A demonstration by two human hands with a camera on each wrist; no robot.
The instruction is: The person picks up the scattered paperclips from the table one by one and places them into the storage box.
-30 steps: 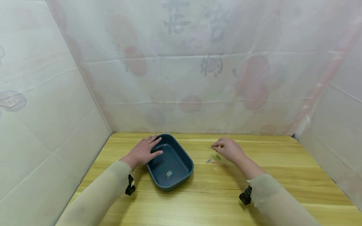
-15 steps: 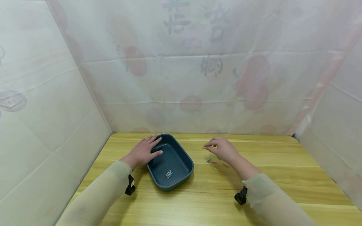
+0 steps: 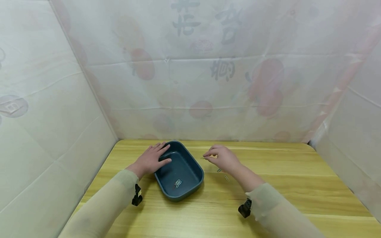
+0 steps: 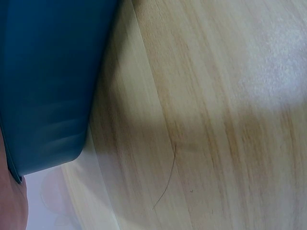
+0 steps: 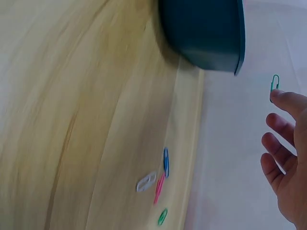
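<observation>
Fingers of the right hand [image 3: 224,158] pinch a green paper clip [image 5: 275,82] beside the blue tray [image 3: 194,165]. The left hand [image 3: 149,160] lies flat and relaxed on the tray's rim.

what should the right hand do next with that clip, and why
Probably carry it a little further left and let go over the tray. The right hand pinches a green clip just short of the rim, the left hand steadies the tray, and clips already lie inside.

Left hand [image 3: 150,159] lay flat, fingers straight and spread, forearm sleeved, right hand [image 3: 223,158] was raised, thumb and forefinger pinched together, other fingers loosely curled, wrist bent inward
</observation>
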